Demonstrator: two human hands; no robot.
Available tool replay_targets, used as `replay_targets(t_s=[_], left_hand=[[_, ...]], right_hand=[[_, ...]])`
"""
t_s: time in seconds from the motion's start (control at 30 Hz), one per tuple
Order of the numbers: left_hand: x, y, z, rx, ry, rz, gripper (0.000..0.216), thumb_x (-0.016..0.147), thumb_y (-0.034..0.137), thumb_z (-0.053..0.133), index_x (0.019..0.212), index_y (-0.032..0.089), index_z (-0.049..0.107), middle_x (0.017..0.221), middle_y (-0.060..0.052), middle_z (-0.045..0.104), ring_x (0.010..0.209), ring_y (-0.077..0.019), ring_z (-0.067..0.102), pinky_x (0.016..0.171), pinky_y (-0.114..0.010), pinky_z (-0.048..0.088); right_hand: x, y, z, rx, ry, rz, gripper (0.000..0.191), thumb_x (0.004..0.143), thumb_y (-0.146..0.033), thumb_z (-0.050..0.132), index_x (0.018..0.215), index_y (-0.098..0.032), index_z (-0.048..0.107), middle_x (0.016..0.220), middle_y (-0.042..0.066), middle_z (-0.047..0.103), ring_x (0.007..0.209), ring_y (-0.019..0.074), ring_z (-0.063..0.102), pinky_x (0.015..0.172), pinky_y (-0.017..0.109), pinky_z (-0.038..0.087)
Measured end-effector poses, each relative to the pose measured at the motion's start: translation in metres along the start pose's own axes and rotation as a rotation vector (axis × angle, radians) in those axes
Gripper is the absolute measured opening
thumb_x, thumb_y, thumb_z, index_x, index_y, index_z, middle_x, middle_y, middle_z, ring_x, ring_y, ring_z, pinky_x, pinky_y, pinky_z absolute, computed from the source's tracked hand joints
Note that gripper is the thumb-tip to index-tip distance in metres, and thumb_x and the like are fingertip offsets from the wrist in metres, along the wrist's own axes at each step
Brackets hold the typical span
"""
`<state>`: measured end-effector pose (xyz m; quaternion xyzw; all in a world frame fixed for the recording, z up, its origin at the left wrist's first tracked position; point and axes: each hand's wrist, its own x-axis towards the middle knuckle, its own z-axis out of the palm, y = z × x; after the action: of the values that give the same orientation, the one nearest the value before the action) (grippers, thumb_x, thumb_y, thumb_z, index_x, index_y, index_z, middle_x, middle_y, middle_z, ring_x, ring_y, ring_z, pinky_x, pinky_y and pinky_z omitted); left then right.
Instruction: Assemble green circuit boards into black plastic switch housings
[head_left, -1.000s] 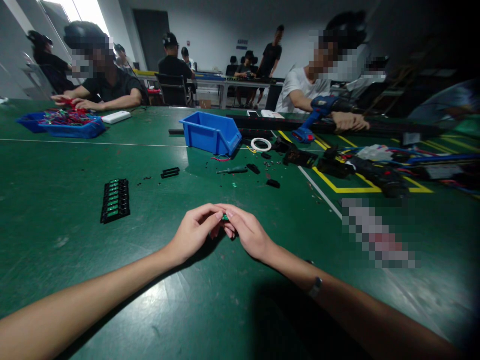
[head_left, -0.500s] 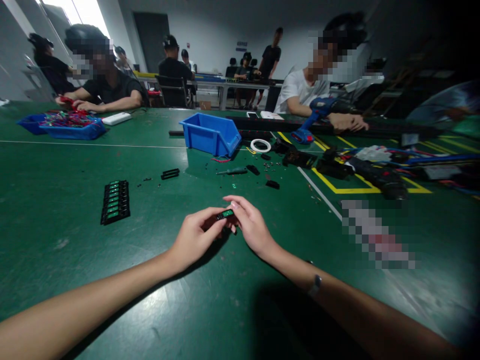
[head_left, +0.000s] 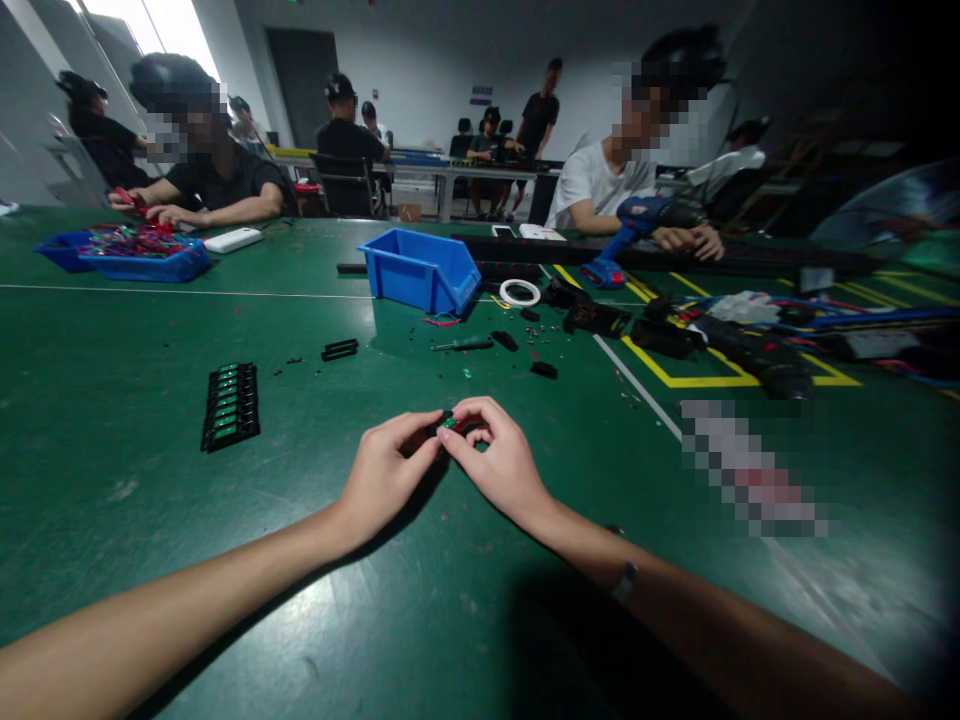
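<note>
My left hand (head_left: 386, 470) and my right hand (head_left: 499, 460) meet over the green table (head_left: 150, 560), both pinching a small black part with a green face (head_left: 448, 423) between their fingertips. The part is mostly hidden by the fingers. A row of similar black and green parts (head_left: 231, 405) lies to the left of my hands. A small screwdriver (head_left: 463, 344) and several loose black pieces lie farther out, in front of a blue bin (head_left: 420, 268).
A white tape ring (head_left: 520, 292), a blue power drill (head_left: 634, 235) under another person's hand, and cables and black parts inside a yellow-lined area (head_left: 720, 335) lie at the right. A blue tray of coloured pieces (head_left: 139, 255) stands far left. Several people sit around.
My right fingers have curled back down onto the small part, which showed more openly half a second ago. Both hands stay in the same spot.
</note>
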<state>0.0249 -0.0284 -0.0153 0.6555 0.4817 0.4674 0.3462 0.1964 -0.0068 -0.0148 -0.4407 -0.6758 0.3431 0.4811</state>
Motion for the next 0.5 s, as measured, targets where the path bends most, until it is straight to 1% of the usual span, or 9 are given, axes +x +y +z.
replay_targets(t_s=[0.33, 0.5], left_hand=[[0.0004, -0.0034, 0.0019, -0.068, -0.047, -0.056, 0.04, 0.094, 0.038, 0.065, 0.129, 0.02, 0.069, 0.115, -0.01, 0.076, 0.088, -0.0212, 0.072, 0.08, -0.031, 0.057], [0.0009, -0.0027, 0.0016, -0.101, -0.068, -0.075, 0.04, 0.094, 0.037, 0.063, 0.129, 0.018, 0.069, 0.112, -0.011, 0.076, 0.088, -0.021, 0.072, 0.079, -0.031, 0.057]], right_hand=[[0.0017, -0.0003, -0.0025, -0.057, 0.039, -0.033, 0.01, 0.088, -0.027, 0.069, 0.095, -0.02, 0.068, 0.102, 0.007, 0.068, 0.082, 0.0182, 0.066, 0.064, 0.028, 0.052], [0.0015, -0.0021, -0.0039, -0.072, 0.058, -0.047, 0.01, 0.088, -0.028, 0.069, 0.093, -0.02, 0.07, 0.104, 0.007, 0.07, 0.08, 0.0178, 0.065, 0.063, 0.029, 0.051]])
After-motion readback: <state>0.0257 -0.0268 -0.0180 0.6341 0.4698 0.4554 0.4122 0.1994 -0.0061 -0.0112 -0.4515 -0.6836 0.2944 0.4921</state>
